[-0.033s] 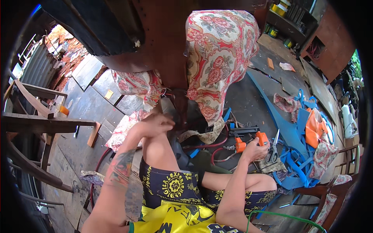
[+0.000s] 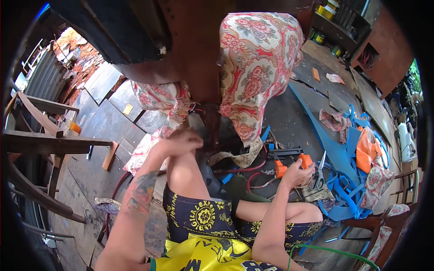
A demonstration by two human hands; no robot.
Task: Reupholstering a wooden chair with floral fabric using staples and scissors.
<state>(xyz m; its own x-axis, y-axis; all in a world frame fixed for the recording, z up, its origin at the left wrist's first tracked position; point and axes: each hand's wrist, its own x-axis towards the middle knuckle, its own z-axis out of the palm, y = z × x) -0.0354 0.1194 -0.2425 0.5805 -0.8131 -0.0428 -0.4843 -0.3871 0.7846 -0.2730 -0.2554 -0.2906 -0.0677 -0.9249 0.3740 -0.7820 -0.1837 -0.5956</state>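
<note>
My right hand (image 2: 300, 175) is closed round the orange handle of a staple gun (image 2: 288, 152) with a black body and a hose fitting, lying low over the floor right of my knees. My left hand (image 2: 183, 142) is above my raised left knee, close to a dark wooden furniture leg (image 2: 210, 124) and a hanging end of floral fabric (image 2: 159, 101). Motion smears its fingers, and whether they hold anything cannot be made out. A larger floral cover (image 2: 260, 67), cream and red, wraps the part of the upholstered piece right of the wooden post.
Scissors (image 2: 320, 174) lie right of the staple gun, beside a heap of blue strips (image 2: 346, 194) and an orange cloth (image 2: 367, 151). A red hose (image 2: 249, 180) crosses the floor. Wooden chair frames (image 2: 58, 144) stand at left; another chair (image 2: 379, 226) is at lower right.
My left hand has shifted very slightly beside the furniture leg and its fingers are more blurred. My right hand keeps its grip on the staple gun.
</note>
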